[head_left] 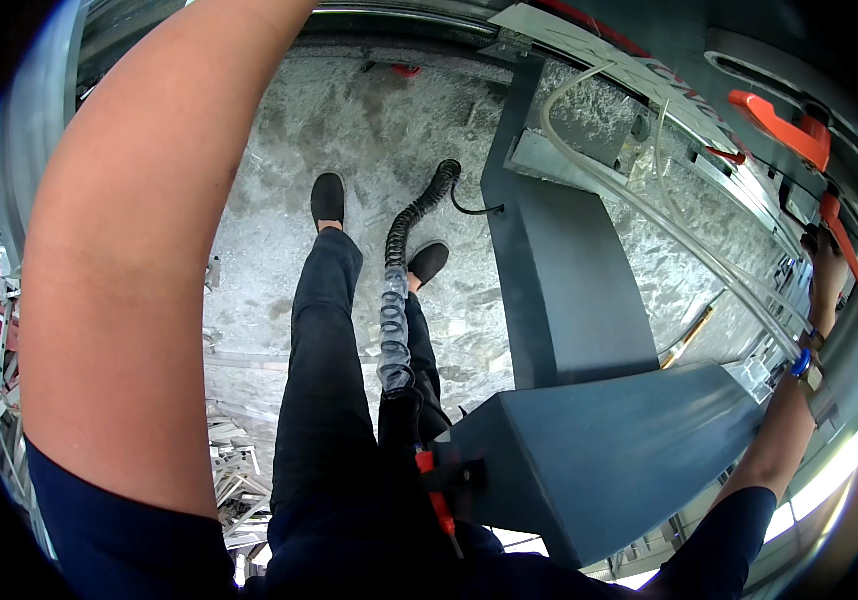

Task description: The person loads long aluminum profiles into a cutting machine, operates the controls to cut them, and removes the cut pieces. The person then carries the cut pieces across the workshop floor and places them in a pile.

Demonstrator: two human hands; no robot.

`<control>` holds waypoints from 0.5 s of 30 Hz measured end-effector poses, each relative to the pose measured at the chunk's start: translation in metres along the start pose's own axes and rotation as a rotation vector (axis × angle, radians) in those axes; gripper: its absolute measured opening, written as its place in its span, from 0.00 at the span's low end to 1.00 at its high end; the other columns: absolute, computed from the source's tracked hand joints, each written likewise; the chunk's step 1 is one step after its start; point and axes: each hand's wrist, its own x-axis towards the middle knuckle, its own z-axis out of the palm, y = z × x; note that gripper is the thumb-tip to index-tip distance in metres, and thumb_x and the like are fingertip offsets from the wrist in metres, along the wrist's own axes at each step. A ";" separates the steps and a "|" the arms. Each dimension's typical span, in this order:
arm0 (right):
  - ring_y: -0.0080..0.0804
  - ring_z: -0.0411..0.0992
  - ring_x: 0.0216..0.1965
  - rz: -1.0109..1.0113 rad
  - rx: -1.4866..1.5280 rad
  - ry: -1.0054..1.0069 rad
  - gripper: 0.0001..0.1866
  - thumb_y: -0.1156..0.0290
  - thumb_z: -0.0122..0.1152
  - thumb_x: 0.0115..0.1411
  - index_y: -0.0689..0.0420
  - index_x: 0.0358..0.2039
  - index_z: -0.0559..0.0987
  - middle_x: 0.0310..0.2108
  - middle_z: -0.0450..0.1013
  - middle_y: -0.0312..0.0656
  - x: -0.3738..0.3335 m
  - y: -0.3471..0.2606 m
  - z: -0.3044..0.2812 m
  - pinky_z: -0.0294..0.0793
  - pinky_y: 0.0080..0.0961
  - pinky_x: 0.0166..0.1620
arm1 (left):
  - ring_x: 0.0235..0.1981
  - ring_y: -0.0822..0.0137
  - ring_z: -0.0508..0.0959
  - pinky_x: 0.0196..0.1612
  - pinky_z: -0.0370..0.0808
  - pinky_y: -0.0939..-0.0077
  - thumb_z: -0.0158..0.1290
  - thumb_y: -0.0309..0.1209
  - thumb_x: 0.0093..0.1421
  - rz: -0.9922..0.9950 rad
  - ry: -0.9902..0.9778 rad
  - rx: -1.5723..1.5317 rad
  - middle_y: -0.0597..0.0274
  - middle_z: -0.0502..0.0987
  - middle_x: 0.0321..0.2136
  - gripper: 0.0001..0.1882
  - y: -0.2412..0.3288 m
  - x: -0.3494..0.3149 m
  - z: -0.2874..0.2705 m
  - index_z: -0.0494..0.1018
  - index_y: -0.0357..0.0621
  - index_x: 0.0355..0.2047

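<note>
Across the left side stretches my left forearm (139, 210), passing out of the picture at the top, so that hand is outside the view. At the far right my right hand (826, 268) reaches up beside a red-orange lever (842, 240) on the dark machine. Its fingers are small and partly hidden, and whether they grip anything cannot be made out. A second orange lever handle (781, 128) sits farther up on the same machine. A watch (813, 377) and a blue band (801, 362) are on my right wrist.
A grey-blue metal housing (599, 450) stands before me, with a red-handled air gun (435, 492) hung on it. A black coiled hose (411, 220) hangs by my legs. Clear tubes (649, 200) cross at right. Metal offcuts (237, 475) lie at left on the shavings-covered floor (269, 220).
</note>
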 end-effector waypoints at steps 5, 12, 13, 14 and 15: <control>0.33 0.81 0.35 0.030 -0.003 0.019 0.13 0.70 0.56 0.67 0.65 0.48 0.76 0.37 0.76 0.43 0.000 0.019 -0.013 0.82 0.27 0.37 | 0.60 0.44 0.63 0.64 0.55 0.51 0.51 0.67 0.57 0.006 -0.012 0.006 0.42 0.68 0.54 0.45 0.005 0.004 0.000 0.67 0.40 0.60; 0.31 0.81 0.33 -0.025 -0.020 0.062 0.13 0.76 0.54 0.66 0.66 0.50 0.74 0.37 0.77 0.44 -0.005 0.000 0.000 0.81 0.24 0.35 | 0.60 0.45 0.62 0.64 0.54 0.51 0.51 0.67 0.56 0.002 0.013 -0.015 0.42 0.69 0.53 0.45 0.000 0.000 0.001 0.67 0.40 0.60; 0.31 0.81 0.32 -0.017 -0.015 0.054 0.13 0.76 0.54 0.66 0.66 0.50 0.74 0.37 0.77 0.44 -0.004 0.001 -0.001 0.81 0.24 0.35 | 0.60 0.45 0.62 0.64 0.54 0.51 0.51 0.67 0.56 0.008 0.008 -0.027 0.42 0.68 0.53 0.45 0.001 0.001 0.000 0.67 0.40 0.60; 0.31 0.81 0.32 -0.017 -0.012 0.053 0.13 0.75 0.54 0.66 0.66 0.50 0.75 0.37 0.77 0.44 -0.004 0.003 -0.001 0.81 0.24 0.35 | 0.60 0.45 0.62 0.64 0.54 0.51 0.51 0.67 0.56 0.014 0.002 -0.038 0.42 0.68 0.53 0.45 0.002 0.002 0.000 0.67 0.40 0.60; 0.31 0.81 0.32 -0.018 -0.008 0.051 0.13 0.75 0.54 0.66 0.66 0.50 0.75 0.37 0.77 0.44 -0.004 0.005 -0.002 0.80 0.24 0.35 | 0.60 0.45 0.62 0.64 0.54 0.51 0.51 0.67 0.56 0.008 0.004 -0.033 0.42 0.68 0.53 0.45 0.002 0.002 0.000 0.67 0.40 0.60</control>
